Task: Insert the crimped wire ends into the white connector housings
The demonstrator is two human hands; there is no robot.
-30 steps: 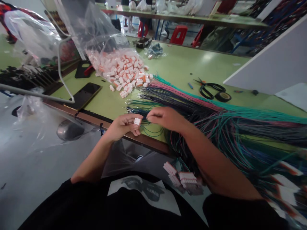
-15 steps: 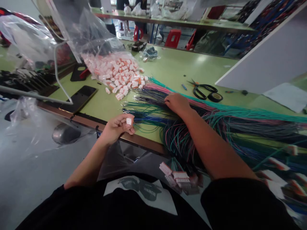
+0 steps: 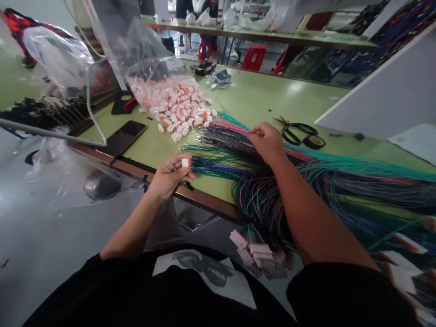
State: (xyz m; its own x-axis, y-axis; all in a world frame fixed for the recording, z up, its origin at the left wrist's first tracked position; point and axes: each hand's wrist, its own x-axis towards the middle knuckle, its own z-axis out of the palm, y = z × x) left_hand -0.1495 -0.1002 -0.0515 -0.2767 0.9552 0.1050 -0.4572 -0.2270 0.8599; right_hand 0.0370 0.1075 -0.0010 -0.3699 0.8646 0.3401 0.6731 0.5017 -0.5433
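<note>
My left hand [image 3: 170, 175] is closed on a small white connector [image 3: 185, 162] at the near edge of the green table [image 3: 255, 97]. My right hand [image 3: 267, 141] rests on a wide bundle of pink, teal, blue and dark wires [image 3: 306, 177], its fingers pinched on a wire among the pink ones. Finished white connectors [image 3: 259, 254] on wire ends hang off the table edge over my lap. A pile of white and orange connectors [image 3: 179, 106] spills from a clear plastic bag [image 3: 143, 50] behind the wire tips.
A dark phone [image 3: 124, 136] lies left of my left hand. Black scissors [image 3: 294, 129] and a roll of black tape [image 3: 314, 141] sit behind the wires. A white board [image 3: 384, 91] leans at right. A wire rack [image 3: 54, 127] and red stools [image 3: 254, 56] stand beyond.
My right hand left the connector in my left hand and went up and right onto the pink wires, where it now pinches one. The left hand stayed put with its connector.
</note>
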